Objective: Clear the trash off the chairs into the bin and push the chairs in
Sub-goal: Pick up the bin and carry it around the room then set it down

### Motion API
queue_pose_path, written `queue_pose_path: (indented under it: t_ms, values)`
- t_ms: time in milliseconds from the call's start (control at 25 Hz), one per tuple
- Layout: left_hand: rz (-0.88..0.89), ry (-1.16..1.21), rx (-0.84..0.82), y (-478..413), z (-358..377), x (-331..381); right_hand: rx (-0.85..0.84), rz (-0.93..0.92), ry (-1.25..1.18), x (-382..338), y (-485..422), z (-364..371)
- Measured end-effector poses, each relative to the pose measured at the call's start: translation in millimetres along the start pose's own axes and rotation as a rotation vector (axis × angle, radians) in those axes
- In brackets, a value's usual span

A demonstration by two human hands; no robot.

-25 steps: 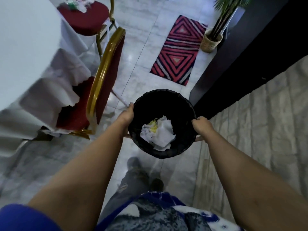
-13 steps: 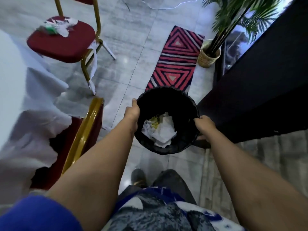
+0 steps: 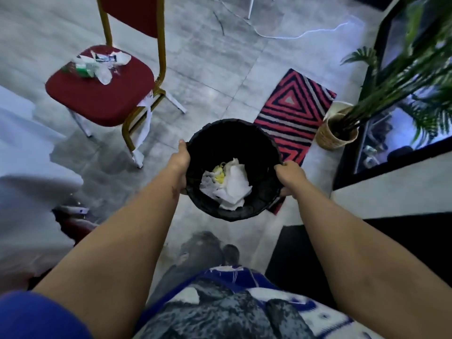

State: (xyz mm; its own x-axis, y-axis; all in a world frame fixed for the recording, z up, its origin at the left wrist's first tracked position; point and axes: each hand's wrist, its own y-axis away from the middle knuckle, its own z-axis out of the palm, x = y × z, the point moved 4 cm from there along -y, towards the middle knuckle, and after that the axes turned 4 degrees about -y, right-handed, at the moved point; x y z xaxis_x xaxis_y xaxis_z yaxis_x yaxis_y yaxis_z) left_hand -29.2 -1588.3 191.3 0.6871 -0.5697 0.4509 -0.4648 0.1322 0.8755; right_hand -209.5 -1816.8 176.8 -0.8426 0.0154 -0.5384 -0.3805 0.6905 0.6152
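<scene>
While you carry it in both hands, the black bin (image 3: 232,140) sits at the centre of the head view, held off the grey tiled floor (image 3: 208,69), mouth turned up toward you.

- Your left hand (image 3: 179,165): at the bin's 9 o'clock rim, fingers curled about the edge, gripping it.
- Your right hand (image 3: 289,174): at the 3 o'clock rim, thumb over the edge, fingers wrapped round the outer wall.
- Contents: crumpled white paper (image 3: 232,184) with a yellow scrap (image 3: 219,176) at its 10 o'clock, lying in the bottom of the bin.
- Red chair (image 3: 97,99): at 10 o'clock from the bin, well apart, gold frame, backrest toward 12 o'clock, standing out from the table.
- Trash (image 3: 97,63): white wrappers and a green piece, heaped on the far part of the seat; blurred, so contents no finer than that.
- White strip (image 3: 146,118): hangs beside the chair leg nearest the bin.
- Table (image 3: 24,155): white cloth, at 9 o'clock of the frame.
- Rug (image 3: 293,108): red with dark stripes, at 2 o'clock from the bin, partly hidden behind it.
- Potted plant (image 3: 335,133): woven basket, just beside the rug at its 3 o'clock.
- White cable (image 3: 305,34): on the floor at 1 o'clock.
</scene>
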Motion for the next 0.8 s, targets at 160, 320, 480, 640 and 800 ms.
queue_pose_path:
  t_ms: [160,320,480,640,800]
  values:
    - [-0.038,0.050,-0.020,-43.5,2.2,102.3,-0.032,-0.076,0.052,-92.1,-97.3,-13.7]
    - [-0.048,0.082,-0.006,-100.4,-2.4,209.9,-0.058,-0.102,0.053,-179.9,-189.5,-24.3]
    - [-0.026,0.099,-0.010,-143.8,-4.1,330.0,-0.044,-0.091,0.046,-271.1,-276.9,-43.6]
    - [-0.005,0.125,-0.027,-192.4,7.7,435.8,-0.027,-0.094,0.012,-348.3,-367.4,-66.1]
    - [0.009,0.176,-0.013,-253.4,20.8,539.0,-0.073,-0.091,0.012,-443.2,-471.2,-83.6]
